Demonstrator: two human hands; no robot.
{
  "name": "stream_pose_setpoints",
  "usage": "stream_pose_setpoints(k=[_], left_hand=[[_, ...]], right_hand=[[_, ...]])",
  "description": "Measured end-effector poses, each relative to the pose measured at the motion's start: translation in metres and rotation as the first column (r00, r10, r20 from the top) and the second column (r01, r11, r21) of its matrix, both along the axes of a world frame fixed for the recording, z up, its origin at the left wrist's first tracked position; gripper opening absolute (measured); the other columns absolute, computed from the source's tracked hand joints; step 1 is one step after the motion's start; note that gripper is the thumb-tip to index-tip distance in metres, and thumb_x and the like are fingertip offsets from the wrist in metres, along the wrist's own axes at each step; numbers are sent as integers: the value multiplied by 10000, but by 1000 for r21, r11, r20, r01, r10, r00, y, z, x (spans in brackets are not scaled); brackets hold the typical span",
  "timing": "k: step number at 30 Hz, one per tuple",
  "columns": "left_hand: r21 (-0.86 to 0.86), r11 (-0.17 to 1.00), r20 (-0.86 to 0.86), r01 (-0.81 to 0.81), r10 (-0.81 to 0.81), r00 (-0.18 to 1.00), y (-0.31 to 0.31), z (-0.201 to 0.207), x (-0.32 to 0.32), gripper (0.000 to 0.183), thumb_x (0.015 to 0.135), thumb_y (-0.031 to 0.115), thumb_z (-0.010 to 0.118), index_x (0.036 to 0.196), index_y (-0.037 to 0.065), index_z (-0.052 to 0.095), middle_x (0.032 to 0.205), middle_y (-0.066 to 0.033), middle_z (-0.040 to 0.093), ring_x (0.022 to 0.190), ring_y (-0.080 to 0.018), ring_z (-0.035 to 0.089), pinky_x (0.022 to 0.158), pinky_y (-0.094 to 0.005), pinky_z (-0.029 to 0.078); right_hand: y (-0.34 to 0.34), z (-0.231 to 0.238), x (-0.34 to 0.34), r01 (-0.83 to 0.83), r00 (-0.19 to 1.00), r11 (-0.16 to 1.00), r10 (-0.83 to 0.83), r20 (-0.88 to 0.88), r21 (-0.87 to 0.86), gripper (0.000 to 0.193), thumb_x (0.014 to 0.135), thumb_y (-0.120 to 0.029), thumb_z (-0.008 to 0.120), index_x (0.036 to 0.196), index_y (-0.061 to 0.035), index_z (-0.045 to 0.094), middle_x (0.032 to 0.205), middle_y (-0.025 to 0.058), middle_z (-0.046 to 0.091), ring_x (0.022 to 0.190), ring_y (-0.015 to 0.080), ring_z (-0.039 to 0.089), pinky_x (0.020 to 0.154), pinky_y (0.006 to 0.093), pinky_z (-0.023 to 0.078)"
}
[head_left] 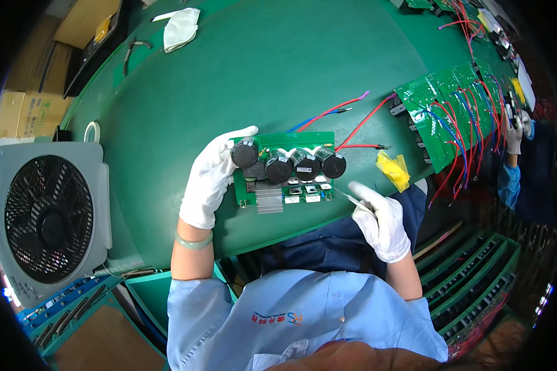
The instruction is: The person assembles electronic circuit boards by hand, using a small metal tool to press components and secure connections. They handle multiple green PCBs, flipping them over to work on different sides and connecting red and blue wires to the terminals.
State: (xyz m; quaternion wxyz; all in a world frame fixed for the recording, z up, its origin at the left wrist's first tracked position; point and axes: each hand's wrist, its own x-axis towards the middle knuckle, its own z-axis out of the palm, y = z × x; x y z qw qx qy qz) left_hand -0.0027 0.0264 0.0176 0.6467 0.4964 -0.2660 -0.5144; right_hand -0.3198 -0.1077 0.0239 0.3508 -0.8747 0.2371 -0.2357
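White-gloved, the left hand [207,185] is closed around the left end of a green board [312,138], one finger reaching past the upper corner. Opposite, the right hand [380,226] pinches a thin pale tool [358,202], its point aimed at the board's lower right corner; from where I stand I cannot tell whether it touches. That board is held between the person and the middle of the table [167,93], close to the near edge; whether any of it rests there I cannot make out.

Much of it looks filled already, I would judge: four black capacitors [306,167] stand across it, a ribbed heat sink [270,201] sits at the lower edge, and small parts [311,190] line up beside that. Red and blue wires [331,112] stick out beyond the top and right. What is left to do is harder to say; the underside is hidden, so the joints cannot be checked.

Just right of the board lies a yellow bundle [393,171], and farther right a group of wired boards [442,117]; whether those are finished or waiting, I can't tell. Beyond them shows a co-worker's gloved hand [512,135]. Well off to the left stands a fan [49,210].
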Motion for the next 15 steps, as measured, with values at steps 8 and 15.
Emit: stream_pose_setpoints(k=[8,15], left_hand=[[7,999,72,-36,36,997,0,-2,-3,634,946,332,725,1394,-68,523,1423,-140,584,1203,-176,603,1013,-299,494],[30,999,111,-23,20,994,-2,1,-2,670,930,388,738,1395,-50,533,1406,-130,594,1178,-176,618,969,-290,524]], right_hand=[[-13,-1,15,-22,995,858,-33,-98,-514,422,853,-162,742,1253,-42,686,736,23,555,600,172,574,543,332,443],[-11,5,19,-112,990,823,41,-138,-557,423,869,-171,668,1260,-9,651,739,8,504,593,143,538,511,329,398]])
